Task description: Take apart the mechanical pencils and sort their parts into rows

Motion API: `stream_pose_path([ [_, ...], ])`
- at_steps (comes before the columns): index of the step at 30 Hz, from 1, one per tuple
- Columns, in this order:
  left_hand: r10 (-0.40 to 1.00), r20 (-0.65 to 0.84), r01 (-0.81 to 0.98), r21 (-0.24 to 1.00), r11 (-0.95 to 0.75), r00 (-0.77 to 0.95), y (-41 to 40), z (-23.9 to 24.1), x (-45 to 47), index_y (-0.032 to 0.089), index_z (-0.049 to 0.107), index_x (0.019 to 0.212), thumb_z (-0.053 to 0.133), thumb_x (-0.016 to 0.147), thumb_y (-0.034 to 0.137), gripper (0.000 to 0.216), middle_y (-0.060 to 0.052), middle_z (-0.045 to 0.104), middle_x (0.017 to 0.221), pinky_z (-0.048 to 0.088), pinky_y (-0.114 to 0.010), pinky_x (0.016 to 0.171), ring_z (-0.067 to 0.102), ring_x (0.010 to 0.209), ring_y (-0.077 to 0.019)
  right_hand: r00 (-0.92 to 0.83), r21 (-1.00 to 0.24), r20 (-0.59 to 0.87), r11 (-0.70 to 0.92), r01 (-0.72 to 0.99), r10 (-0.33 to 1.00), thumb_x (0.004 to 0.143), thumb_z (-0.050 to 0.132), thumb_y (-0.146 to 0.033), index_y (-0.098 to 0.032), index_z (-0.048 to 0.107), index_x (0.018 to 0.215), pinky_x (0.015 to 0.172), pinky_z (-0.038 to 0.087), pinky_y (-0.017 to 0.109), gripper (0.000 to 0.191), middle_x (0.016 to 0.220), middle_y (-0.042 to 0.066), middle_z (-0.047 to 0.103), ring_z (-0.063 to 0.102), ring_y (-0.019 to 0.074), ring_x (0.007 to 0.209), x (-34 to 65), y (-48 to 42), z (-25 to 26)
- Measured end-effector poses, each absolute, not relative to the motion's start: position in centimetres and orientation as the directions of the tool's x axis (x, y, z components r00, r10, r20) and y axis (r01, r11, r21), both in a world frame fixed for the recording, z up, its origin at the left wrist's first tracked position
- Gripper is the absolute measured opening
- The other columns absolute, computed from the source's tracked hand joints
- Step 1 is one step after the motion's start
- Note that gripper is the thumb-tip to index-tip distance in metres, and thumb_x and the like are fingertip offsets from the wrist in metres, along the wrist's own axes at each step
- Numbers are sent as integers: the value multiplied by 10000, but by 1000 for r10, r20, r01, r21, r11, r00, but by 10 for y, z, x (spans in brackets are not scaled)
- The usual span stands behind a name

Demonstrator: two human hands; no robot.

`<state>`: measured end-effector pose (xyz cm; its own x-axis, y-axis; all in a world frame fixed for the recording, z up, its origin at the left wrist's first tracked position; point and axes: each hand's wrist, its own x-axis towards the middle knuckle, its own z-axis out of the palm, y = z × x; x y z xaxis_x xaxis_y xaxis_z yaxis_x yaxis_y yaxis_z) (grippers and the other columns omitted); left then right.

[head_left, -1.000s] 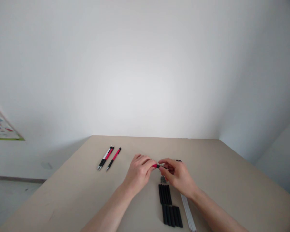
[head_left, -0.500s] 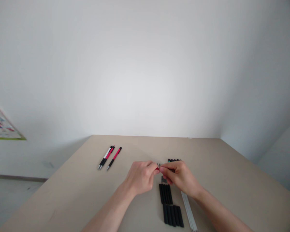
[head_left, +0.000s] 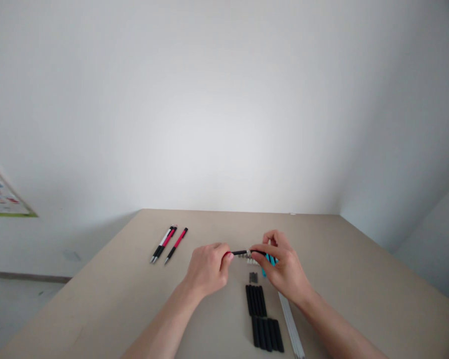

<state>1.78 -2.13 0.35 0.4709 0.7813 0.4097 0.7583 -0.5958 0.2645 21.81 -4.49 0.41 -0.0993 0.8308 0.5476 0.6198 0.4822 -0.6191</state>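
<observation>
My left hand point(head_left: 208, 269) is closed around a pen barrel, with a bit of red point(head_left: 228, 253) showing at the fingertips. From there a thin black section point(head_left: 240, 253) points right. My right hand point(head_left: 284, 267) pinches a black pen part point(head_left: 259, 252) in line with it, thumb and forefinger together, other fingers curled. A small pale bit point(head_left: 248, 253) shows where the two meet; I cannot tell whether they are joined. Beneath the right fingers lie small metal tips point(head_left: 243, 256), white pieces point(head_left: 252, 262) and blue barrels point(head_left: 271, 260), partly covered.
Several small springs point(head_left: 253, 277) sit above two rows of black grips point(head_left: 256, 300), point(head_left: 268, 334). White refills point(head_left: 292, 326) lie beside them. At the far left are a white-and-black pen point(head_left: 160, 244) and two red-and-black pens point(head_left: 176, 246). A wall point(head_left: 239, 124) stands behind the table point(head_left: 134, 299).
My hands have drawn apart, the left one moving left. A black section now shows between them, and the right fingers have opened out, uncovering blue barrels and white pieces.
</observation>
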Motion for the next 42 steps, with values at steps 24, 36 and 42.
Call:
stream_pose_path([
  [24,823,498,755,420,-504,273,-15,-6,12,197,484,707,341,901,250,247,-9,561,644,297,-242,564,501,595,-149,-652,-727,147,528,438,744,652,564,-39,-212,701,775,693,397,237,253,755,-1,642,536,145,746,197,-72,14],
  [36,814,505,754,406,-517,287,-14,-6,12,193,481,711,352,898,235,231,-5,555,637,293,-245,566,492,595,-147,-788,-626,157,678,387,595,652,502,30,-219,723,787,755,395,263,359,788,6,673,523,167,837,196,-73,12],
  [42,817,504,761,404,-509,279,-13,-7,12,191,484,713,345,904,244,242,-5,557,647,286,-246,563,489,596,-147,-776,-610,153,676,413,612,639,564,-18,-206,727,748,725,394,228,272,863,18,624,497,153,867,196,-71,6],
])
